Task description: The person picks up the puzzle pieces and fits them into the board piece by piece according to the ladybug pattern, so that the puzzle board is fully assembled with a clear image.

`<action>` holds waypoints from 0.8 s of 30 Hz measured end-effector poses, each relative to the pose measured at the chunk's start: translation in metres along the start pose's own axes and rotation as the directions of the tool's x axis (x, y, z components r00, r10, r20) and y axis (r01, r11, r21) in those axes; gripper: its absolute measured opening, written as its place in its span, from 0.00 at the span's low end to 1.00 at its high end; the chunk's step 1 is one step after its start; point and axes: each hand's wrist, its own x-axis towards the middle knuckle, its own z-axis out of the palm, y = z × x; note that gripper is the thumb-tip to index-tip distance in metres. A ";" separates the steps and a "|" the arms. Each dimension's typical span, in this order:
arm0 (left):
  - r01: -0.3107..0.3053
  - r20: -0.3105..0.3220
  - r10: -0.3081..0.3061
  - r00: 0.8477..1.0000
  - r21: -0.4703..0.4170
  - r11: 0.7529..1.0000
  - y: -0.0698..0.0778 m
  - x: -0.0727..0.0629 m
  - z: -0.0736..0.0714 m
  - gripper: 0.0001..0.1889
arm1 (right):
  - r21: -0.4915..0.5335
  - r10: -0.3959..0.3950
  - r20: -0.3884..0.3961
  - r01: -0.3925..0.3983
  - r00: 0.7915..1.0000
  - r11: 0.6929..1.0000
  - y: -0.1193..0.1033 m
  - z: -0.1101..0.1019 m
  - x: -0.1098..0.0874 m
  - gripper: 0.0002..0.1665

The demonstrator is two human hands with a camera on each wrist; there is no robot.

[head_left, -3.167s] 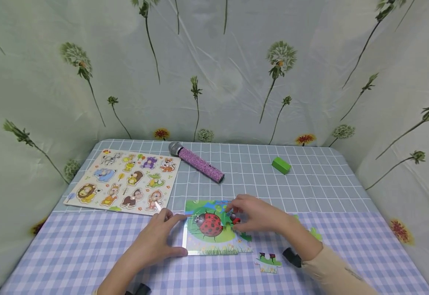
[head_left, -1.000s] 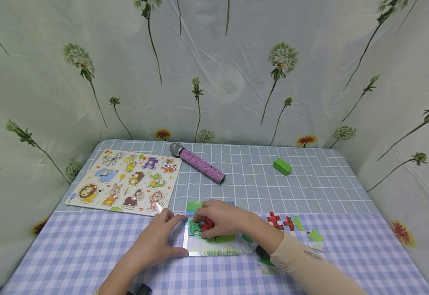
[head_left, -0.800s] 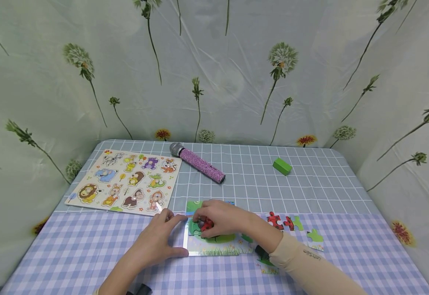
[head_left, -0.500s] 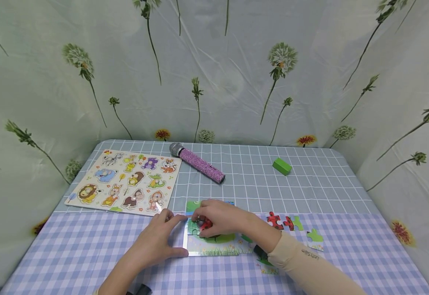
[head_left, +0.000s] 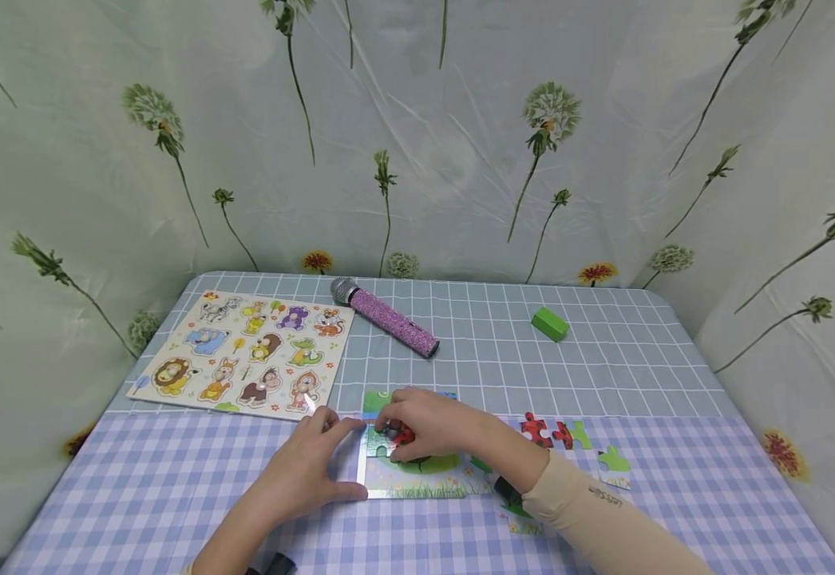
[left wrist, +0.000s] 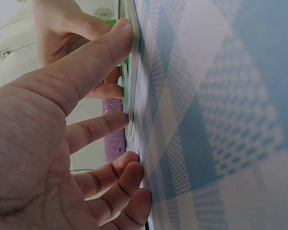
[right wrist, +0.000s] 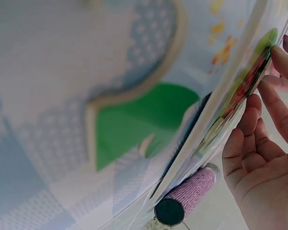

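Observation:
The ladybug jigsaw puzzle (head_left: 425,483) lies on the checked cloth. My left hand (head_left: 306,459) rests at its left side, thumb and index finger spread and touching the edge; the thumb (left wrist: 98,57) lies straight along the rim in the left wrist view. Over the upper left of the picture, my right hand (head_left: 435,423) pinches a green puzzle piece (head_left: 377,446) with the ladybug's head on it. In the right wrist view, the thumb and fingers meet near the edge of the raised picture. Much of the ladybug is hidden behind this hand.
Loose red ladybug pieces (head_left: 535,430) and a green piece (head_left: 613,459) lie right of the puzzle; another piece (head_left: 521,523) is partly under the right wrist. Behind are an animal peg board (head_left: 238,355), a glittery pink microphone (head_left: 392,321) and a green block (head_left: 550,324).
My right hand has moved from the puzzle's right side to its upper left, uncovering loose pieces. Lately it barely moves, while the green piece at its fingertips shifts slightly. The left hand stays.

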 end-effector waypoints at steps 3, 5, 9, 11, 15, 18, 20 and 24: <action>-0.001 -0.001 0.001 1.000 0.003 1.000 0.000 0.001 0.000 0.46 | -0.005 0.003 0.000 -0.003 1.000 1.000 0.000 -0.001 0.000 0.21; -0.002 -0.003 0.002 1.000 0.003 1.000 0.001 0.001 0.000 0.46 | -0.010 0.004 0.000 -0.004 1.000 1.000 0.000 -0.001 0.000 0.20; 0.002 0.001 -0.002 1.000 -0.002 1.000 0.001 0.000 0.000 0.45 | -0.010 -0.001 0.001 0.001 1.000 1.000 -0.001 -0.002 0.000 0.20; 0.001 0.001 -0.001 1.000 -0.004 1.000 0.001 0.000 0.000 0.45 | -0.012 0.000 0.002 0.000 1.000 1.000 -0.001 -0.002 -0.001 0.21; 0.001 0.001 -0.001 1.000 -0.003 1.000 0.001 0.000 0.000 0.46 | -0.027 0.008 -0.001 -0.008 1.000 1.000 -0.003 -0.002 -0.001 0.22; 0.004 0.004 -0.004 1.000 -0.005 1.000 0.000 0.000 0.000 0.45 | -0.035 0.009 -0.002 -0.009 1.000 0.999 -0.003 -0.002 0.000 0.22; 0.002 0.004 -0.002 1.000 -0.006 1.000 0.000 0.000 0.000 0.45 | -0.037 0.008 -0.002 -0.008 1.000 0.999 -0.004 -0.002 0.000 0.22; -0.004 0.000 0.004 1.000 -0.002 1.000 0.000 0.000 0.000 0.45 | -0.041 0.007 -0.004 -0.008 1.000 0.999 -0.005 -0.002 0.001 0.22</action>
